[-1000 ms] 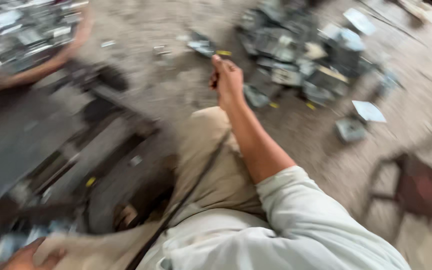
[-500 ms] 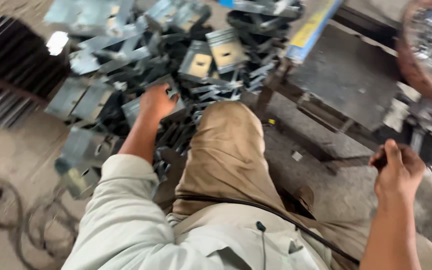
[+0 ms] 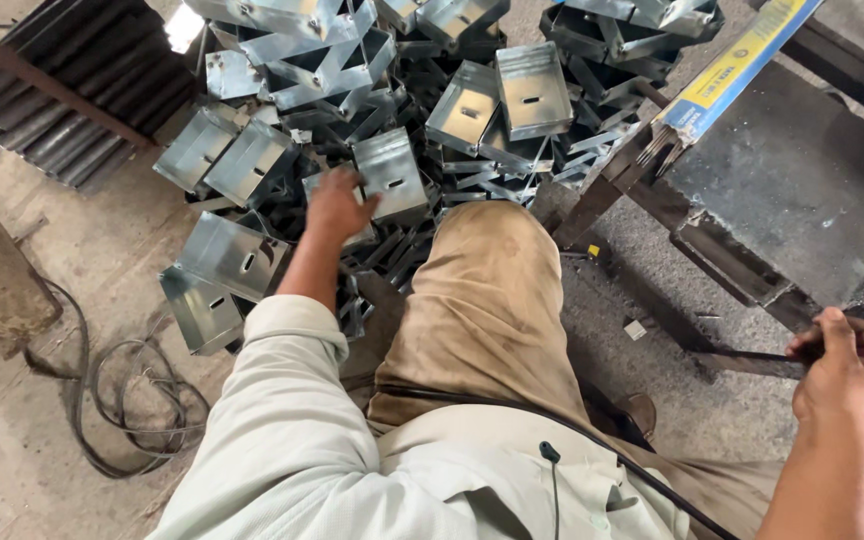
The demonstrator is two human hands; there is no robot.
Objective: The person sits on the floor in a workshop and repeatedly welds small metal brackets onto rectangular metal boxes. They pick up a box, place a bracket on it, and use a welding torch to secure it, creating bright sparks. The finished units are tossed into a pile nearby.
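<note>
Head view, looking down over the person's lap. Left hand point(image 3: 337, 205) reaches out to the far left, into a heap of metal boxes point(image 3: 402, 95) on the floor. Fingers are curled over the near edge of one shallow box point(image 3: 389, 175) with a slot in its base; thumb side lies on its rim. Grip looks closed on that box, though the fingertips are partly hidden behind it. The box sits at the near edge of the heap, just beyond the raised knee point(image 3: 487, 260) in tan trousers.

Right hand point(image 3: 847, 365) is at the near right, fingers pinched narrow around a thin dark rod point(image 3: 752, 356) that runs leftward from the fist. The rod lies close to the near edge of a dark steel bench point(image 3: 802, 180).

More boxes point(image 3: 222, 255) lie loose to the left of the forearm. A blue and yellow packet point(image 3: 742, 65) leans across the far end of the bench. Dark ribbed sheets point(image 3: 72, 90) are stacked at the far left. A black cable point(image 3: 122, 400) loops on the concrete floor point(image 3: 12, 470) at the near left.
</note>
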